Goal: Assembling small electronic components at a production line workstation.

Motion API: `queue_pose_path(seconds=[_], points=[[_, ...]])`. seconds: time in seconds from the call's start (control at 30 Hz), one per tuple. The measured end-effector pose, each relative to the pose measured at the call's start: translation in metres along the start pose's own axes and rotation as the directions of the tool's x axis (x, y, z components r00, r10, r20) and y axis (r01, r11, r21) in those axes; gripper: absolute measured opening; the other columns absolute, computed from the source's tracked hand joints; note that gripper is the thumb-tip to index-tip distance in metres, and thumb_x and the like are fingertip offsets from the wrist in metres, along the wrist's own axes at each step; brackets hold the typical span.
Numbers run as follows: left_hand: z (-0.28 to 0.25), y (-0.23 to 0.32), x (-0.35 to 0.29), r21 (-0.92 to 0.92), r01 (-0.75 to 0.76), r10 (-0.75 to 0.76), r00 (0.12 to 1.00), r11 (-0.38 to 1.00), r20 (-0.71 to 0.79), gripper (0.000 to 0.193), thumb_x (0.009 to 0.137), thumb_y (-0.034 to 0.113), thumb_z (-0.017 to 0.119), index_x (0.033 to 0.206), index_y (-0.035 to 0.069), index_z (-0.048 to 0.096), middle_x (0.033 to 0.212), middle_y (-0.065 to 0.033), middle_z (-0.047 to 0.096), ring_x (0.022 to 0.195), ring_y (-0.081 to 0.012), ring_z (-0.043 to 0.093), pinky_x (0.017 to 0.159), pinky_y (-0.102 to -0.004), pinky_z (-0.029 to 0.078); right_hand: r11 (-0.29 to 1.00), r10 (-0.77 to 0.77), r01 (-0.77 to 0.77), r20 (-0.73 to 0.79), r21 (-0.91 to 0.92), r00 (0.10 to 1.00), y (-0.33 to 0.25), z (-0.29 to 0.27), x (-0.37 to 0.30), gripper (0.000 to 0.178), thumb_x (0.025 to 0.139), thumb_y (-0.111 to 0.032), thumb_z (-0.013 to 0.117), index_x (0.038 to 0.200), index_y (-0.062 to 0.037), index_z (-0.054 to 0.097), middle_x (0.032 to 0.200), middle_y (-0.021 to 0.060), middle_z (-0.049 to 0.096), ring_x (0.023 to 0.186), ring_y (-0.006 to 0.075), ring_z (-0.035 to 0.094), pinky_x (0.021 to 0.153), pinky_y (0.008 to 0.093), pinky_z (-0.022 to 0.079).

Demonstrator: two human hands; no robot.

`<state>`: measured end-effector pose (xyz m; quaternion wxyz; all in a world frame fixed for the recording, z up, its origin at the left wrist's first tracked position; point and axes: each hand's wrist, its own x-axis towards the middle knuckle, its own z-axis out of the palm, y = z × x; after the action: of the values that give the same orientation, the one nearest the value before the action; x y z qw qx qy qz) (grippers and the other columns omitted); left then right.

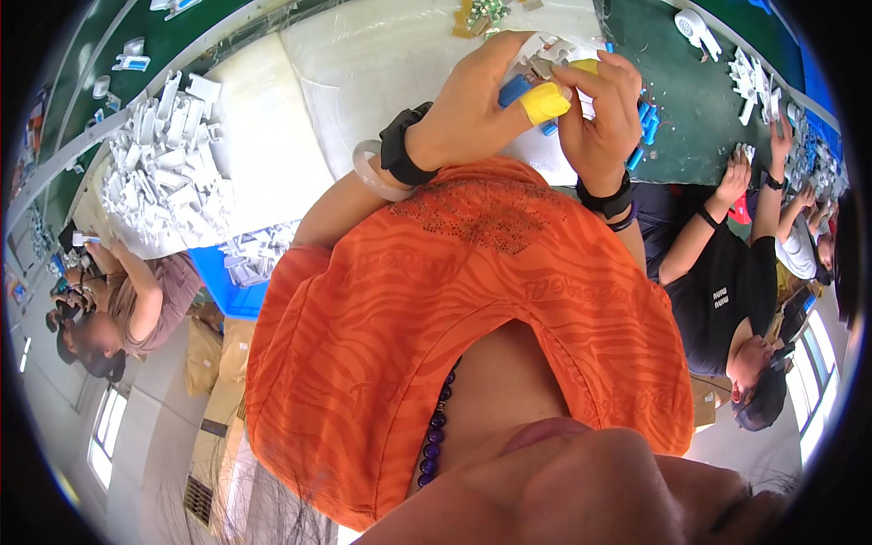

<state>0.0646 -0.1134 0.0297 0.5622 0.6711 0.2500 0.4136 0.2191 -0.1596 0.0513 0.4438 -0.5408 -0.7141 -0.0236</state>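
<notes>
Over the bench, my left hand is closed around a small white plastic housing with a blue cylindrical piece beside it. My right hand meets it from the other side, its fingers pinched at the same part; whatever fine piece lies between those fingertips is hidden. Yellow covers wrap some of my fingertips. Just right of my right hand lie several blue cylinders with thin wires, looking like battery cells.
A heap of white plastic shells covers the left of the bench, above a blue bin holding more. Small green circuit boards lie at the far edge. A white rounded device sits on the green mat. Co-workers sit on both sides.
</notes>
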Motion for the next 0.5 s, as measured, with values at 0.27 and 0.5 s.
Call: queue_pose_path(seconds=[0.27,0.5], points=[[-0.004,0.013,-0.002,-0.013,0.191,-0.190,0.981,0.982,0.046,0.036,0.088,0.014,0.055,0.122,0.001,0.050,0.102,-0.0160,0.058,0.090,-0.0310,0.059,0.078,-0.0350,0.047,0.999,-0.018,0.016,0.058,0.035,0.998,0.006,-0.003,0.000,0.021,0.067,-0.003,0.075,0.086,-0.0090,0.067,0.077,0.0047,0.055,0.077,0.0238,0.053,0.083,0.0390,0.044],[-0.005,0.010,-0.002,0.023,0.150,-0.151,0.987,0.988,0.061,0.036,0.088,0.009,0.052,0.123,0.002,0.050,0.102,-0.0141,0.058,0.085,-0.0270,0.057,0.074,-0.0321,0.047,0.997,-0.046,0.039,0.109,0.062,0.993,0.008,-0.006,0.004,0.020,0.068,-0.002,0.074,0.085,-0.0084,0.066,0.075,0.0046,0.056,0.075,0.0221,0.055,0.085,0.0398,0.043]])
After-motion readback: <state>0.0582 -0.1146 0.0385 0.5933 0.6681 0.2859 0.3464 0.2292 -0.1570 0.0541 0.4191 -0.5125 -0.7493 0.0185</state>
